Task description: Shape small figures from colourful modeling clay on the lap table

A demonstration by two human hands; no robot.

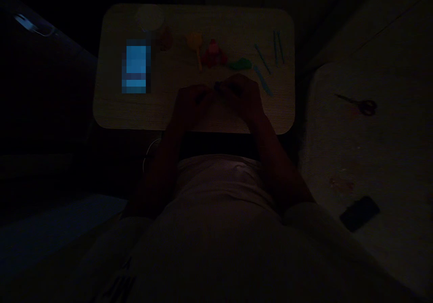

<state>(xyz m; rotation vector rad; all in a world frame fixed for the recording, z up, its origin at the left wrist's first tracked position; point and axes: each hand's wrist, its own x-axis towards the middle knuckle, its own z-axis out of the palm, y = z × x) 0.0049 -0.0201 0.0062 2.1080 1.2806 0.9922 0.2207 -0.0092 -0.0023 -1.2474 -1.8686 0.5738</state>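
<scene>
The scene is very dark. My left hand [192,101] and my right hand [241,96] meet over the middle of a small wooden lap table [162,109]. Both have their fingers curled together around a small dark thing [218,86] that I cannot make out. Just beyond my hands lie a red lump [213,54], a green piece [239,64] and a yellow spoon-like tool [196,43]. Several thin blue sticks [262,59] lie on the table to the right of my right hand.
A lit phone screen [135,67] lies on the table's left part, with a pale round container [149,18] behind it. Scissors [363,105] and a dark phone [359,213] rest on the light surface at right.
</scene>
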